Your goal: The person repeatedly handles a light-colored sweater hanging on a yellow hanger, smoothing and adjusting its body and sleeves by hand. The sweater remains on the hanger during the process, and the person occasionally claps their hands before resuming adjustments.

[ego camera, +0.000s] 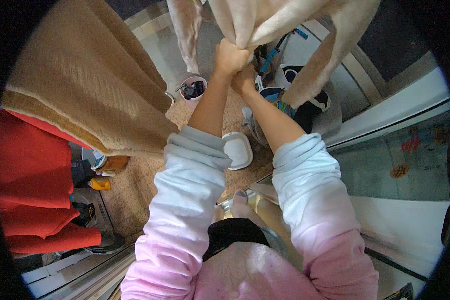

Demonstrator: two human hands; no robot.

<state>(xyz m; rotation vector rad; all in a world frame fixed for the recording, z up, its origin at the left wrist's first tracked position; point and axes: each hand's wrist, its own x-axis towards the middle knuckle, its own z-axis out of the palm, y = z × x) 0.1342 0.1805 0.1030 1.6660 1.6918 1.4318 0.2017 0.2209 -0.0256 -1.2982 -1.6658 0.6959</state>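
Both arms reach forward, and my hands meet on a bunched cream cloth garment [285, 22] that hangs from above the picture. My left hand [230, 56] is clenched around the gathered fabric. Just below and to the right, my right hand [244, 78] also closes on the bunch, partly hidden behind the left. Two long sleeve-like ends of the garment hang on either side of my hands, one at the left and a wider one at the right. Its upper part is out of the picture.
A tan blanket [93, 82] and a red cloth [33, 180] hang at left. On the brown floor stand a pink bucket [189, 103] holding dark items, a white lidded container [238, 150] and a yellow bottle [99, 183]. A sliding-door frame [393, 120] runs along the right.
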